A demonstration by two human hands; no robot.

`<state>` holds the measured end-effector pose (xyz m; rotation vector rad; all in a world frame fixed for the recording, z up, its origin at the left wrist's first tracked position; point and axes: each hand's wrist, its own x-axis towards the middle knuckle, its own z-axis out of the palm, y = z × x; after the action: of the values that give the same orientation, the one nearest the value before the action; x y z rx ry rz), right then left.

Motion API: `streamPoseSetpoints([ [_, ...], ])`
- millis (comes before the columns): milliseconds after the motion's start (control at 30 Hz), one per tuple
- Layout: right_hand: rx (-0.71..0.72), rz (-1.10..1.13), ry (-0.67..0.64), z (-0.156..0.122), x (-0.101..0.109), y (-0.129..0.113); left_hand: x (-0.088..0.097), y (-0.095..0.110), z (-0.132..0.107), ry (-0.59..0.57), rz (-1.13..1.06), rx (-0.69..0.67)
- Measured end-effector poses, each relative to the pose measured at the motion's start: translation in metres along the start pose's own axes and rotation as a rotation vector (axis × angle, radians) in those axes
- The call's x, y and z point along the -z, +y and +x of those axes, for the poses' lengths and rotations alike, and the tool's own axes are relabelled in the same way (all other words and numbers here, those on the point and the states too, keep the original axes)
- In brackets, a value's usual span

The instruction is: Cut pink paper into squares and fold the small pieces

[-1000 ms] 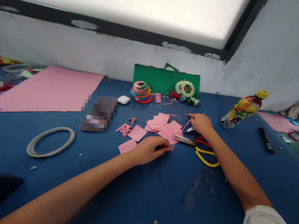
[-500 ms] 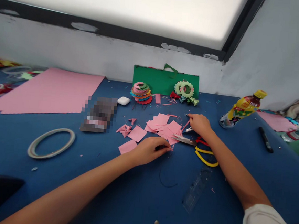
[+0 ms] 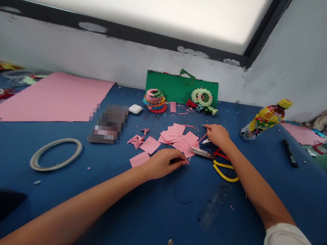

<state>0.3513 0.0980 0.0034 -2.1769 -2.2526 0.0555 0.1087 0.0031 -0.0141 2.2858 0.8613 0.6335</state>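
My left hand (image 3: 167,163) is closed in a pinch on a small pink paper piece (image 3: 186,162) at its fingertips, just in front of a loose pile of pink paper squares (image 3: 176,133). My right hand (image 3: 219,136) is closed at the pile's right side. A small light tip pokes out past its fingers, but what it grips is mostly hidden. Under that hand lies a slim white object (image 3: 206,141). Between the two hands rest scissors (image 3: 203,153) with red and yellow handles, blades over the paper. Nearer me is a clear ruler (image 3: 214,209).
Left are large pink sheets (image 3: 60,99), a tape roll (image 3: 55,168), a blurred-out flat item (image 3: 109,125) and a white case (image 3: 135,109). Paper rings (image 3: 155,101) and a green board (image 3: 169,87) stand at the back. A bottle (image 3: 265,119) and black marker (image 3: 290,153) are right.
Both hands keep nearly the same place and grip. The view has shifted only slightly.
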Motion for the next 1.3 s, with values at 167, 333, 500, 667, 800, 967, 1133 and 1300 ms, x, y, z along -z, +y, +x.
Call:
streamPoseSetpoints([
  [167, 0.002, 0.01, 0.0, 0.004, -0.001, 0.003, -0.001, -0.002, 0.0, -0.006, -0.003, -0.015],
  [333, 0.002, 0.021, 0.015, 0.005, -0.001, 0.003, 0.0, -0.001, 0.0, -0.009, -0.006, -0.007],
  [500, -0.003, 0.028, 0.005, 0.004, 0.0, 0.007, 0.0, -0.001, -0.001, -0.001, -0.002, -0.011],
  [667, 0.023, 0.032, -0.003, 0.0, -0.001, 0.005, -0.001, -0.003, -0.001, -0.002, -0.008, -0.006],
  [800, 0.007, 0.019, 0.015, -0.001, 0.0, 0.003, -0.001, -0.002, 0.0, 0.001, -0.004, -0.001],
  [967, 0.013, 0.016, 0.004, -0.001, 0.001, 0.003, 0.0, -0.002, -0.001, 0.0, -0.011, -0.005],
  [1133, 0.016, 0.008, 0.0, -0.003, 0.0, 0.003, -0.001, -0.003, -0.001, 0.005, -0.011, -0.009],
  [1300, 0.008, -0.002, 0.001, -0.005, 0.001, 0.001, 0.0, -0.001, -0.001, 0.005, -0.012, 0.004],
])
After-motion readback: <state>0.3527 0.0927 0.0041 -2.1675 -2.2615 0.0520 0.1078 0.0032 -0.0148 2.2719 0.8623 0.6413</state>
